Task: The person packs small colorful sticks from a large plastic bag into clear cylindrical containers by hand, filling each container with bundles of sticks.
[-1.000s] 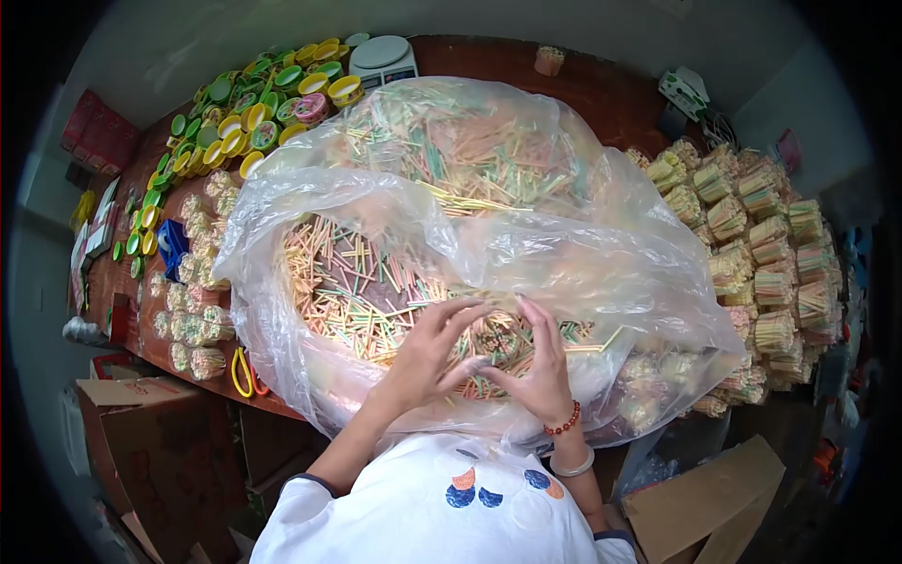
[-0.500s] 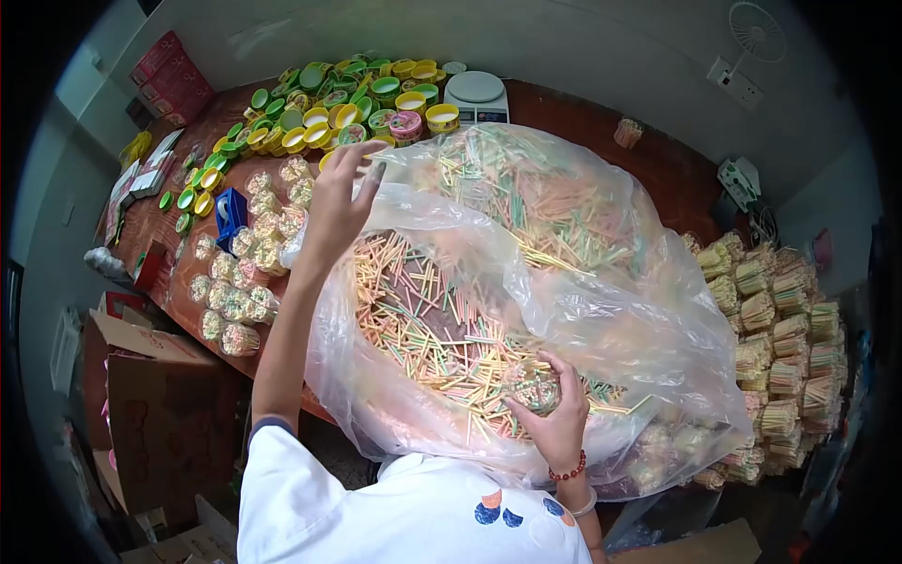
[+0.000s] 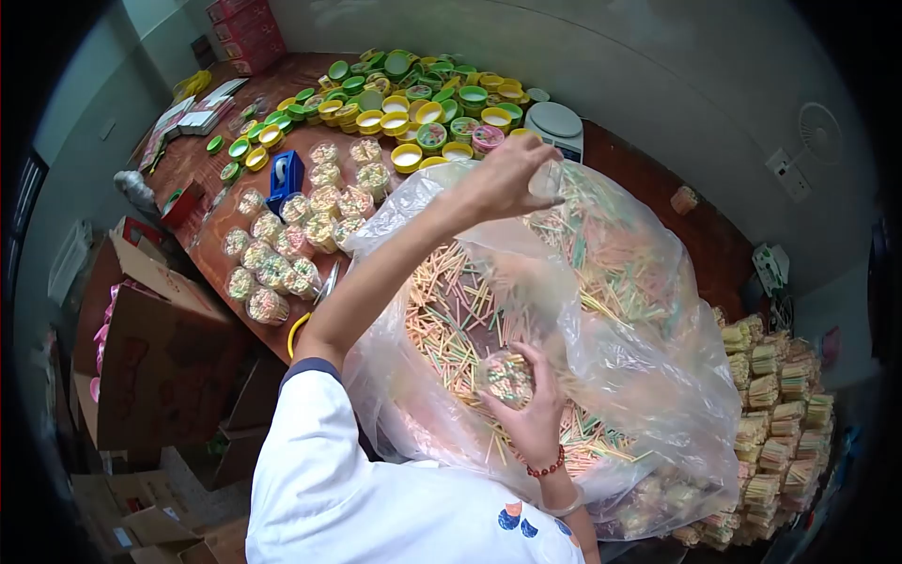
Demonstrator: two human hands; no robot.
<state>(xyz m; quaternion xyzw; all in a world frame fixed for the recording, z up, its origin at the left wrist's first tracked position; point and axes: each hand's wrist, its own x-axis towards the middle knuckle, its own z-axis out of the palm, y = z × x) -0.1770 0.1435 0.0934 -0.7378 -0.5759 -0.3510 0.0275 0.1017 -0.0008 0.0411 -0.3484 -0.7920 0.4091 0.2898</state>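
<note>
My right hand (image 3: 533,411) is wrapped around a clear round tub (image 3: 505,378) packed with short pastel sticks, seen from its end. It is above the loose sticks (image 3: 449,324) inside a large clear plastic bag (image 3: 629,348). My left hand (image 3: 512,180) is stretched over the far part of the bag, its fingers curved and its thumb apart from them. Something see-through shows between these fingers; I cannot tell whether it is a separate piece or the bag's film.
Filled clear tubs (image 3: 272,268) stand on the left around a blue tape dispenser (image 3: 285,179). Green and yellow lids (image 3: 395,103) are heaped behind, beside a white scale (image 3: 554,120). Bundled sticks (image 3: 780,414) are stacked at right. An open cardboard box (image 3: 169,348) is at lower left.
My left hand has moved right across the bag, and its fingers have curled. My right hand has lifted the tub slightly up from among the sticks. The camera view has shifted.
</note>
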